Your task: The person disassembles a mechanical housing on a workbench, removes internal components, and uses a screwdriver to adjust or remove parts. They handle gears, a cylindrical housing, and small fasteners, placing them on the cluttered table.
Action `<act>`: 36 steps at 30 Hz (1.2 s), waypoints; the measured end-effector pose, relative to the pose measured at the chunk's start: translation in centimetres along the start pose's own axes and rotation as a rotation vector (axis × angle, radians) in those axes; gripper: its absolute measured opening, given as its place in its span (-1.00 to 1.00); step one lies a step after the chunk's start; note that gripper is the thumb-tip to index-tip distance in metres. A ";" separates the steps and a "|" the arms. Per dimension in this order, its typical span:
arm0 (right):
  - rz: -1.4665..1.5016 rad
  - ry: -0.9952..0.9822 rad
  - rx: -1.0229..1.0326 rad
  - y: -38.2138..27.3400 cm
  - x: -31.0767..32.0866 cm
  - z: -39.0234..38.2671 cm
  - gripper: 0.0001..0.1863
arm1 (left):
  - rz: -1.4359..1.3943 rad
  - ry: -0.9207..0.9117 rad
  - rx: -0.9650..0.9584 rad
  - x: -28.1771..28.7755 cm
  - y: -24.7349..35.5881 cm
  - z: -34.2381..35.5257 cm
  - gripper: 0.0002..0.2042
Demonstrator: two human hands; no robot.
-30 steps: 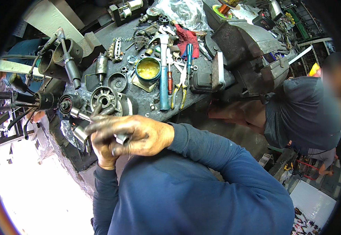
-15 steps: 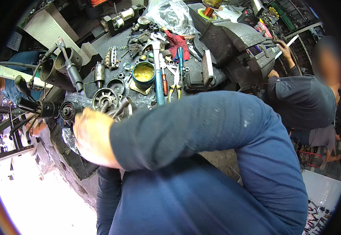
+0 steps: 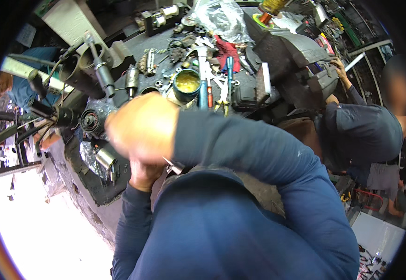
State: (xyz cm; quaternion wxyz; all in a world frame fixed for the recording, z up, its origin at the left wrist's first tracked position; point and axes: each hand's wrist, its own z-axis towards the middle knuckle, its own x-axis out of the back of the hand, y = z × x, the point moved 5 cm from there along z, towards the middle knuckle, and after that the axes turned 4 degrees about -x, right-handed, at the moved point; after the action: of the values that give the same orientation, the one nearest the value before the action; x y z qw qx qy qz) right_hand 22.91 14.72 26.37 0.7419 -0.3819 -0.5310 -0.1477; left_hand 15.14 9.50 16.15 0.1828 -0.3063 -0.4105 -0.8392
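My right hand point(image 3: 142, 125), smeared by motion, is raised over the near bench, its sleeve crossing the view and its fingers not readable. Just below it is my left hand point(image 3: 144, 173), its fingers hidden behind the right one. A metal tool end point(image 3: 174, 167) sticks out to their right; which hand grips it I cannot tell. To their left lie a round black part with a bearing point(image 3: 91, 121) and a silver cylinder point(image 3: 105, 157) by crumpled plastic. Beyond the hands stand a blue-rimmed tin of yellow grease point(image 3: 187, 83), a blue-handled hammer point(image 3: 202, 63) and pliers point(image 3: 221, 95).
Black cylinders with rods point(image 3: 74, 70) crowd the bench's left. Small parts, a red cloth point(image 3: 226, 53) and wire spools point(image 3: 268, 16) fill the back. At right, a co-worker point(image 3: 361, 130) reaches to a large dark housing point(image 3: 296, 60). Another person point(image 3: 39, 65) is partly visible at far left.
My right forearm has swung across the view, and since half a second ago its hand has moved up and rightward. The co-worker's hands have come up into view on the dark housing.
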 end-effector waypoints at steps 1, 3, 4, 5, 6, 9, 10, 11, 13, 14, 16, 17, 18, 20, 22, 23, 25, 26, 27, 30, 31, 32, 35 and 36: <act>-0.221 -0.043 -0.073 -2.4 -0.6 -0.4 -0.82 | 0.048 -0.107 0.094 -0.4 0.2 0.0 -0.70; -0.343 0.101 0.153 -5.8 -1.2 -2.7 -0.76 | 0.351 0.142 0.694 0.3 -0.5 -1.3 -0.77; -0.320 0.119 0.264 -6.0 -1.6 -4.5 -0.77 | 0.305 0.178 0.718 0.7 -0.9 -1.2 -0.81; -0.258 0.226 0.233 -5.6 -1.6 -6.0 -0.77 | 0.273 0.215 0.565 0.5 -0.3 -0.8 -0.84; -0.079 0.206 0.260 -4.1 -1.5 -8.4 -0.76 | -0.062 0.161 0.327 0.3 -0.4 -0.2 -0.88; 0.887 0.177 -0.109 3.0 -1.6 -9.6 -0.76 | -0.241 -0.007 0.154 0.0 -2.8 -1.4 -0.86; 1.163 0.222 -0.274 4.7 -1.8 -9.0 -0.76 | -0.049 -0.017 0.098 -0.4 -3.5 -2.1 -0.75; 1.340 0.162 -0.470 5.6 -2.2 -8.1 -0.76 | -0.055 0.034 0.048 -0.3 -4.1 -3.0 -0.68; 0.911 0.099 -0.169 5.3 -0.4 -2.6 -0.74 | -0.020 0.014 0.114 -1.0 -6.1 -4.5 -0.50; 0.466 0.039 0.085 3.3 0.2 -0.7 -0.72 | -0.251 0.050 0.190 -1.1 -7.2 -5.2 -0.58; 0.161 -0.243 -0.119 0.1 -1.3 1.5 -0.76 | -0.081 0.089 0.002 -1.0 -6.7 -5.9 -0.69; -0.045 -0.102 -0.055 -2.6 -1.1 0.6 -0.78 | 0.202 0.090 -0.136 -1.1 -5.8 -6.1 -0.73; -0.217 0.010 0.046 -5.3 -1.0 -0.5 -0.80 | 0.151 0.113 0.003 -1.1 -6.2 -6.2 -0.73; -0.385 0.177 0.139 -7.4 -1.4 -4.4 -0.75 | 0.048 0.157 0.286 -1.3 -6.1 -6.6 -0.73; -0.058 0.175 0.226 -5.1 -2.4 -8.1 -0.70 | -0.175 0.143 0.530 -1.3 -6.4 -6.2 -0.75; 0.136 0.154 0.228 -2.2 -2.6 -9.7 -0.73 | -0.389 0.147 0.583 -1.2 -6.5 -5.8 -0.76; 0.747 0.266 0.085 3.4 -2.4 -9.9 -0.77 | -0.195 -0.012 0.198 -0.9 -4.9 -4.1 -0.78; 1.156 0.348 -0.115 5.7 -2.7 -9.3 -0.78 | -0.049 -0.009 0.154 -0.9 -4.8 -3.8 -0.74; 1.346 0.155 -0.327 7.5 -3.7 -8.0 -0.73 | -0.052 0.042 0.120 -0.7 -4.8 -3.7 -0.70; 0.651 -0.121 -0.327 4.3 -3.5 -0.7 -0.69 | -0.129 0.084 0.164 -1.0 -5.5 -4.7 -0.68; 0.457 -0.048 -0.140 1.7 -2.6 0.0 -0.75 | -0.031 0.082 0.151 -0.6 -5.4 -5.1 -0.69; 0.211 -0.119 -0.048 -1.2 -2.6 1.6 -0.78 | -0.019 0.063 0.143 -0.4 -5.2 -5.5 -0.69; -0.489 0.143 0.217 -6.2 -2.3 -2.3 -0.78 | -0.104 0.053 0.197 -0.1 -4.3 -5.7 -0.71; -0.348 0.071 0.230 -5.9 -2.9 -4.2 -0.81 | -0.184 0.056 0.221 0.0 -4.1 -5.4 -0.72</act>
State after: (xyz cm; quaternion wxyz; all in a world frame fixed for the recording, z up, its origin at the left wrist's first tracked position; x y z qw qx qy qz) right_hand 20.96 7.22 25.52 0.7622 -0.1918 -0.5758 -0.2253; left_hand 10.89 7.59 11.27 0.1491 -0.2216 -0.5217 -0.8103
